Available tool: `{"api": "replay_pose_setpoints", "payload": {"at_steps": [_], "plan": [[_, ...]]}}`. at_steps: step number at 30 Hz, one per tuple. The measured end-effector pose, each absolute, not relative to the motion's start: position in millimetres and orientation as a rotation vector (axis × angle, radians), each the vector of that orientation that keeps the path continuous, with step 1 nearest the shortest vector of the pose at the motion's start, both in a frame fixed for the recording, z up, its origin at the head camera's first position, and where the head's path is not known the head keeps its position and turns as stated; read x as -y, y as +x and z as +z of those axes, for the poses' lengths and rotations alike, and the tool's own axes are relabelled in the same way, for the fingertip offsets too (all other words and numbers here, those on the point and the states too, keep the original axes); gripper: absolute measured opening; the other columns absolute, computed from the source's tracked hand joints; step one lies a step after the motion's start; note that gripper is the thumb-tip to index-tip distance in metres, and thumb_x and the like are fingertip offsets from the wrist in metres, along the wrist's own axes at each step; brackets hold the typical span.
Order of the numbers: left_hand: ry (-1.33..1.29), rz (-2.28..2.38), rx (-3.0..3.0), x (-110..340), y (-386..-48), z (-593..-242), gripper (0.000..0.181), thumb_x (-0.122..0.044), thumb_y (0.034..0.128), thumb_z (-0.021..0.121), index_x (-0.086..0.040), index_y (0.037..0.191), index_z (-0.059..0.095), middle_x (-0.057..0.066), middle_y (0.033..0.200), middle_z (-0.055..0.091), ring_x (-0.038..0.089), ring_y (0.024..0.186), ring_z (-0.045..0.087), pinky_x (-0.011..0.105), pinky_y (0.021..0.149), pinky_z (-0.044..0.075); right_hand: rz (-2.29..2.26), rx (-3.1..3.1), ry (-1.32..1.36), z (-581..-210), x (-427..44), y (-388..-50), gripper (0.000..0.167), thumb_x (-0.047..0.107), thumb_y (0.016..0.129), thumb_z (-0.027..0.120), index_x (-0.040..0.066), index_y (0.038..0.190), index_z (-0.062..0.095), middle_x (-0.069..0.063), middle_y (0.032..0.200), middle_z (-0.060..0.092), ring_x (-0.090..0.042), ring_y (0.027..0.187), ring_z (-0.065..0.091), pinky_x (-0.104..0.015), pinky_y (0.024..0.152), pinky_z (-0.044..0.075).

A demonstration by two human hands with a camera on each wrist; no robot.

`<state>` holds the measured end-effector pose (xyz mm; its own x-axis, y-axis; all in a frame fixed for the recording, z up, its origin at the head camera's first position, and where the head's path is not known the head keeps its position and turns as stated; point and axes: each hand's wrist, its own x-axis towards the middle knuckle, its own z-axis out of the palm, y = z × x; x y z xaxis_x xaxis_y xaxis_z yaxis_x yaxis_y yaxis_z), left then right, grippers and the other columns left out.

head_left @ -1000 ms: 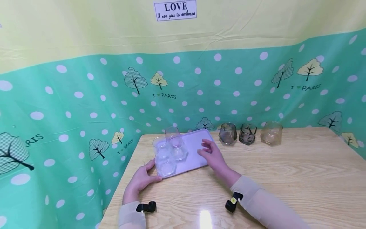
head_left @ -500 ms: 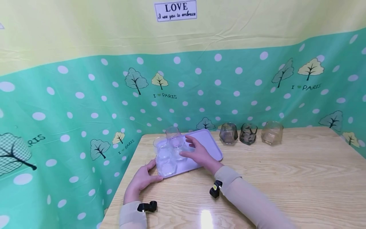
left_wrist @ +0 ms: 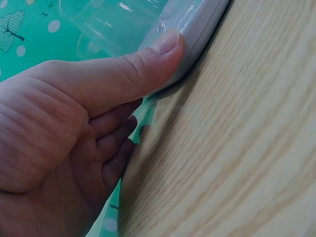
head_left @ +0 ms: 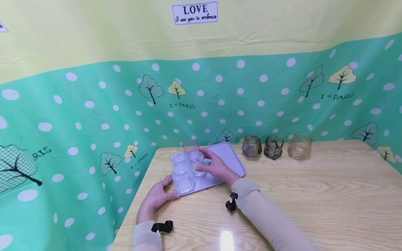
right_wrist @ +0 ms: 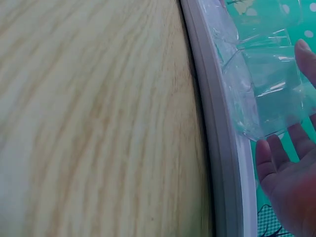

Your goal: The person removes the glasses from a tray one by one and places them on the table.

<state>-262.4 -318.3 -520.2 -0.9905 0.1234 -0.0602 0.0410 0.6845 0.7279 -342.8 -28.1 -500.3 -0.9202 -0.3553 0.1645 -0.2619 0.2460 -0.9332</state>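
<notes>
A green and yellow printed cloth (head_left: 125,87) hangs right behind the pale wooden table (head_left: 314,209), whose left edge slants down through the lower left of the frame. From where I stand, the lilac tray (head_left: 230,160) sits just below the centre, its left end near that edge.

The left hand (head_left: 158,195) grips the tray's left end, thumb over the near corner. The right hand (head_left: 218,167) holds a clear glass (right_wrist: 271,94) on the tray, thumb on one side, fingers curled on the other. More clear glasses (head_left: 183,181) crowd the tray's left end, too see-through to count.

The step looks like settling that glass among its neighbours; I'd say the next move calls for a gentle release without knocking the rims. The tray's right half has room, and the wood runs wide at lower right. Towards the back stand a smoky glass (head_left: 252,148), a dark glass (head_left: 274,148) and an amber glass (head_left: 299,147).
</notes>
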Motion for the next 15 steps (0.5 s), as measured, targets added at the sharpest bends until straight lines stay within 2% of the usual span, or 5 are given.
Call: {"api": "replay_pose_setpoints", "payload": {"at_steps": [10,15], "plan": [[0.137,1.216,-2.78,318.3,-262.8,-522.1,0.1,-0.032,0.0815,0.095,-0.008,0.163,0.043,0.017,0.17,0.035,0.039,0.159,0.026,0.058,0.129,0.02,-1.769,-2.439,-0.556,-507.4,30.6,-346.2,0.093,0.021,0.091,0.088,0.014,0.168,0.035,-0.016,0.162,0.049,-0.038,0.145,0.049,-0.055,0.119,0.043],[0.121,1.203,-2.78,317.9,-262.2,-521.1,0.099,-0.033,0.0817,0.095,-0.008,0.163,0.044,0.016,0.171,0.035,0.039,0.16,0.026,0.058,0.129,0.02,-1.695,-2.497,-0.512,-504.1,31.0,-342.2,0.087,0.026,0.093,0.086,0.011,0.166,0.04,-0.014,0.165,0.045,-0.039,0.144,0.05,-0.054,0.119,0.043]]}}
